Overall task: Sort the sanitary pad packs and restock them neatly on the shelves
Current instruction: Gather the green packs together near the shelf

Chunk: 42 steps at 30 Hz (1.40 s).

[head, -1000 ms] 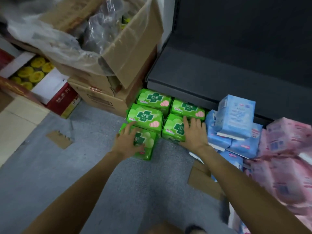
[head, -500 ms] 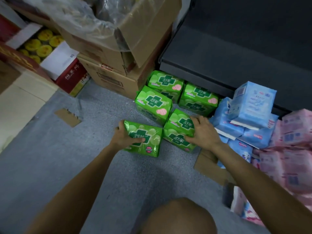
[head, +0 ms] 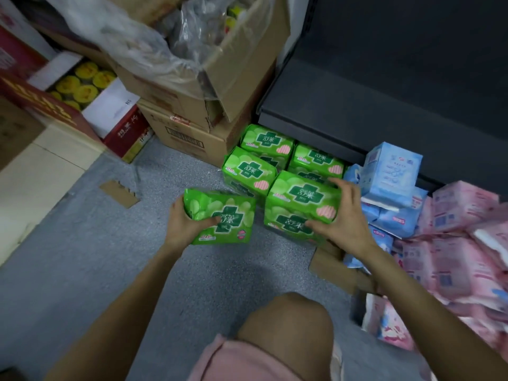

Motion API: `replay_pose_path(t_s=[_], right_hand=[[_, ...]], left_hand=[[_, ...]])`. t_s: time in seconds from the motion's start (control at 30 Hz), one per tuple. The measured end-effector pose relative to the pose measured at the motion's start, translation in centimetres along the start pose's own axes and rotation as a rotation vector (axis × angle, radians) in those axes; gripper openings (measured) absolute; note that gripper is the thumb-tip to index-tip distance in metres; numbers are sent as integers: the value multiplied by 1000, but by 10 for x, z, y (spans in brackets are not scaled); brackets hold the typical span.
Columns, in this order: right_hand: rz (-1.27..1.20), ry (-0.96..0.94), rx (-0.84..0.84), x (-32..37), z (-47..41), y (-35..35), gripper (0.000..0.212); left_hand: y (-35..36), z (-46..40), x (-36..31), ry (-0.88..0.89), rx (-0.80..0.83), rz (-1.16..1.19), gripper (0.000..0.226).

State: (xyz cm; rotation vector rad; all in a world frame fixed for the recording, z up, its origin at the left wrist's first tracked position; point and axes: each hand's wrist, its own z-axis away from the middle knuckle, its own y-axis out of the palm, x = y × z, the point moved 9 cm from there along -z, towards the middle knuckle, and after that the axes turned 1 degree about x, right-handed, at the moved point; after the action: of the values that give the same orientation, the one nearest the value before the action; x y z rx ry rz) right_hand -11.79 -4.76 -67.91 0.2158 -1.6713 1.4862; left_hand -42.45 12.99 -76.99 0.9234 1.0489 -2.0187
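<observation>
glossy green pad packs (head: 301, 204), white-cross logo

Green pad packs (head: 275, 171) cluster on the floor beside blue packs (head: 390, 188) and pink packs (head: 461, 243).

The pink packs (head: 464, 243) at four o'clock run off the right edge, their print too small to read. The red carton (head: 41, 105) at ten o'clock is motion-blurred and cut by the left edge. Cloudy plastic film (head: 154, 48) veils the contents of the top cardboard box (head: 247, 67) at twelve o'clock. The right hand (head: 341, 224) covers the near green pack's (head: 302, 204) right side.
</observation>
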Motion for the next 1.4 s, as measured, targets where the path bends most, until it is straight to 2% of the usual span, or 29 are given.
replay_pose_path(t_s=[0.2,0.3,0.43,0.63,0.77,0.87,0.93,1.1,1.2,1.23,1.3,1.4], right_hand=[[-368,120,-157,27,11,-94,106],[-415,31,-250,62,23,-161,92],[-412,-43,-412,99,60,-264,83],[-541,-127,-574,125,128,-390,76],[-587,-211,-669,137,156,-454,72],[-647,-318,-819,142,171,-498,42],[-682,-374,-907,146,175,-521,30],[-724,-444,-954,153,163,-571,28],[-744,-450,-964,156,151,-604,61],[-744,-460,-975,158,148,-617,65],[-737,-485,-1009,162,139,-649,63],[-719,-510,-1085,165,125,-694,59]], left_hand=[[-25,53,-148,362,-41,139,75],[-27,77,-233,494,-49,178,78],[-6,108,-345,659,2,203,96],[24,162,-484,943,45,176,79],[40,207,-565,1135,9,147,84],[61,241,-625,1295,-24,137,94],[84,265,-667,1390,-19,138,101],[151,296,-757,1419,38,77,114],[180,294,-801,1390,59,61,106],[189,291,-815,1382,86,68,102],[209,284,-846,1402,130,81,95],[233,269,-879,1387,108,46,94]])
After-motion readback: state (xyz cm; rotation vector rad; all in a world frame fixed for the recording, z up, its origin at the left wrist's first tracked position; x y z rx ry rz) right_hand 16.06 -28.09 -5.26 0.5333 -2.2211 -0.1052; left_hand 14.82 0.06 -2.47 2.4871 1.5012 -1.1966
